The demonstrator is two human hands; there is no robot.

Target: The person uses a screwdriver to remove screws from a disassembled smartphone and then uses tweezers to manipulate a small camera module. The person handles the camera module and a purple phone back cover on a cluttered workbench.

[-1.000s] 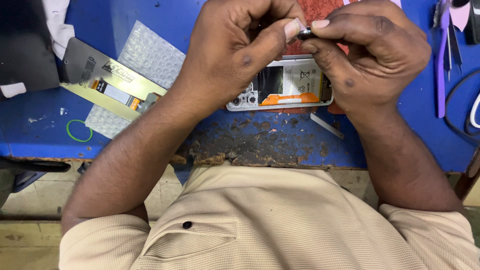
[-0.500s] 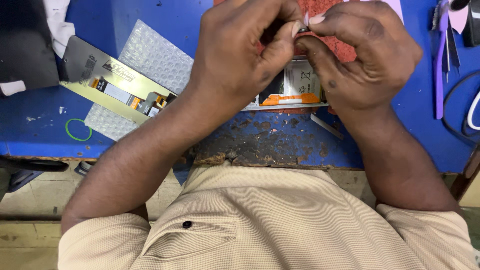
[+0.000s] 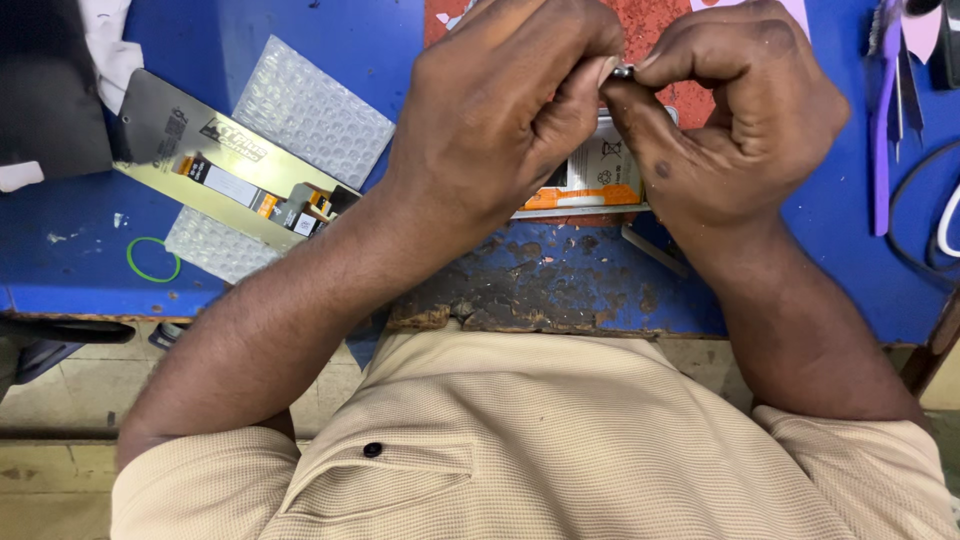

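My left hand (image 3: pixel 500 120) and my right hand (image 3: pixel 740 120) meet above the blue workbench (image 3: pixel 250 290), fingertips pressed together. Both pinch one tiny dark metal part (image 3: pixel 622 71) between thumbs and forefingers. Under the hands lies an opened phone (image 3: pixel 590 180) with a white battery and an orange strip, mostly hidden by my fingers. It rests on a red mat (image 3: pixel 660 30).
A replacement screen panel with flex cable (image 3: pixel 210 175) lies on bubble wrap (image 3: pixel 310 110) at left. A green rubber band (image 3: pixel 153 259) sits near the worn front edge. Purple tweezers (image 3: pixel 882 120) and dark cables (image 3: pixel 925 240) lie at right. A dark object (image 3: pixel 50 90) occupies the far left corner.
Both hands have drawn closer to each other and shifted slightly, still pinching the small part. The phone underneath has stayed in place.
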